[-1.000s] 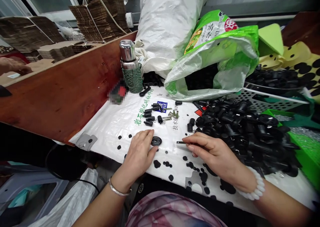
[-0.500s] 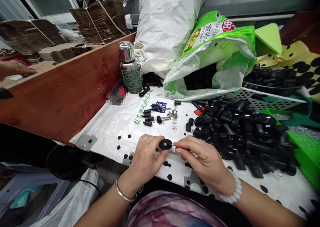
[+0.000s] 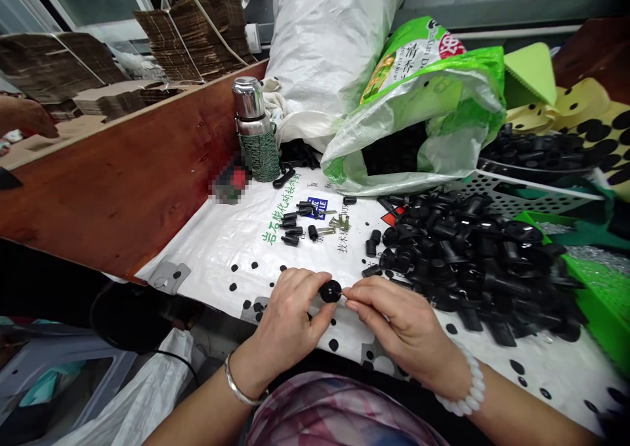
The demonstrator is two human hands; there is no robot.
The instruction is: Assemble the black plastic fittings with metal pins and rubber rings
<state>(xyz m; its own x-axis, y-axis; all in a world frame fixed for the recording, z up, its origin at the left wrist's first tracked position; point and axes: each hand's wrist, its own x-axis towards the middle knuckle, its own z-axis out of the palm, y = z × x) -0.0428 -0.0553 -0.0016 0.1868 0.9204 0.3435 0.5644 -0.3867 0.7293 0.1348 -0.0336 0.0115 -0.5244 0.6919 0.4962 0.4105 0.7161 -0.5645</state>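
Observation:
Between thumb and fingers, my left hand (image 3: 298, 318) pinches a round black plastic disc (image 3: 330, 292) just above the white sheet. My right hand (image 3: 401, 324) is closed in a pinch at the disc's right edge. A thin metal strip (image 3: 343, 292) barely shows between its fingertips, touching or nearly touching the disc; most of it is hidden. Beyond the hands lie several small black plastic cylinders (image 3: 291, 231) and flat brass-coloured strips (image 3: 339, 222). A large heap of black plastic parts (image 3: 472, 269) lies right of my right hand.
A steel flask (image 3: 258, 141) in a green net stands by the wooden board (image 3: 123, 183). An open green-and-white bag (image 3: 413, 138) holds black parts. At right is a green tray (image 3: 600, 315) with small shiny pieces. Another person's hand (image 3: 27, 117) is at far left.
My two hands came together: the left lifted the disc and moved right, the right brought the strip to its edge. The disc has since turned its plain, glossy face toward me.

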